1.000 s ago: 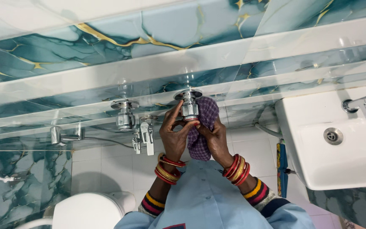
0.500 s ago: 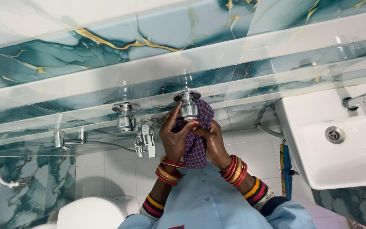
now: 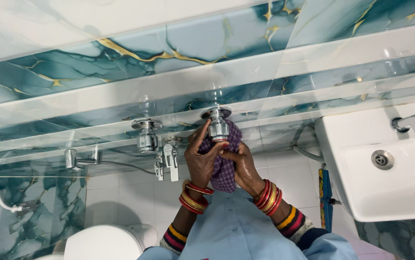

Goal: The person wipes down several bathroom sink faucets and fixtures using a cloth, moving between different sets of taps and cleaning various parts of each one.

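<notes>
Since half a second ago, both hands sit closer around the chrome valve [image 3: 218, 126]; I see my left hand [image 3: 201, 161] pinching it and right hand [image 3: 241, 166] pressing the purple cloth [image 3: 224, 168], valve at twelve o'clock.

Shot from a single head-worn camera, aimed at a marbled teal wall [image 3: 178, 53] at close range, with the frame turned so that arms enter from 6 o'clock. Taken near enough for both hands, left hand [image 3: 201, 161] and right hand [image 3: 242, 168], and the chrome valve [image 3: 218, 126] to sit just below centre, with a white basin [image 3: 361, 159] cut off at 3 o'clock and a toilet [image 3: 102, 243] at 7 o'clock. No second view for overlap.
</notes>
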